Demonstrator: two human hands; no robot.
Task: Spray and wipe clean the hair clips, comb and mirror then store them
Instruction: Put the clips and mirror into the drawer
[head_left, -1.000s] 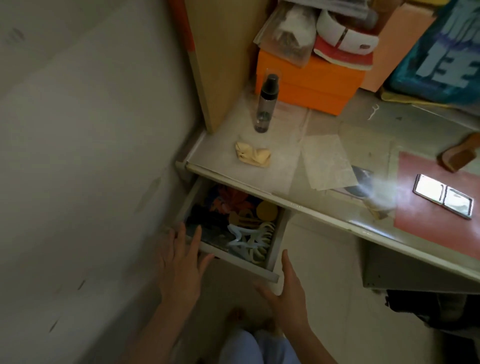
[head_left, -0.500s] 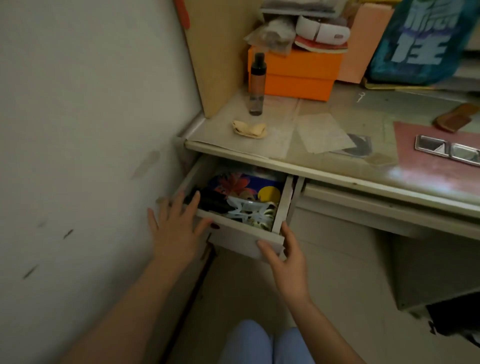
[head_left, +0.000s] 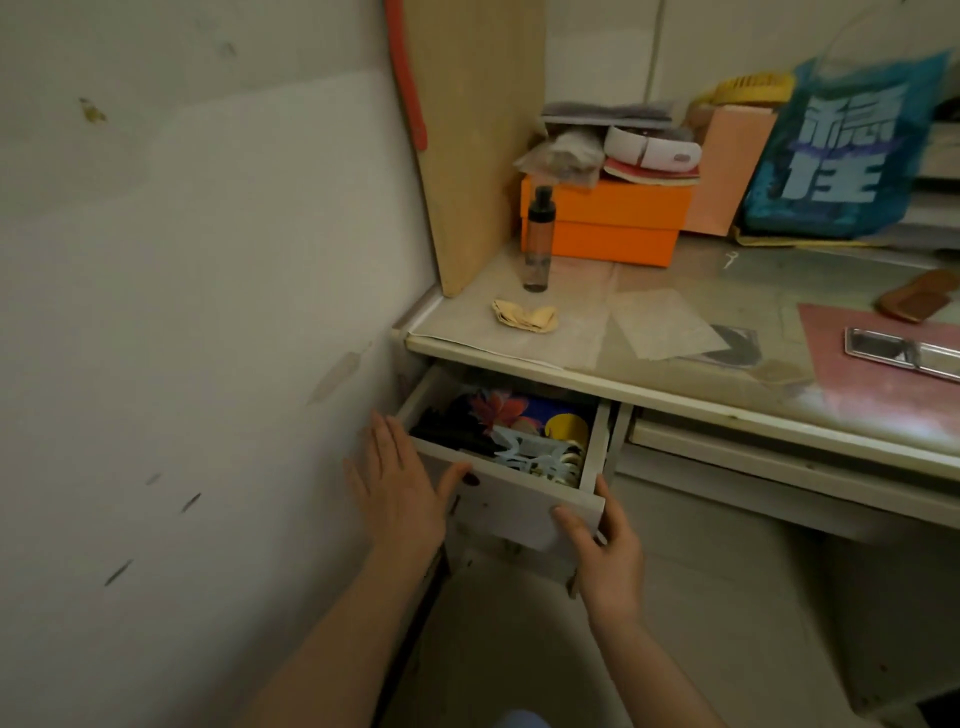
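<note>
Now flat against open drawer front: left hand, fingers straight, together; right hand, thumb and fingers apart; hair clips inside.

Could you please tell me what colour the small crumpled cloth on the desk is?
The cloth is pale yellow, seen best in the head view.

Orange box, blue bag (printed).

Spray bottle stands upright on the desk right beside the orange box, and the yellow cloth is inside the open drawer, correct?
Not quite. The head view shows the yellow cloth lying on the desk, just in front of the spray bottle, not in the open drawer. The bottle does stand upright beside the orange box.
</note>
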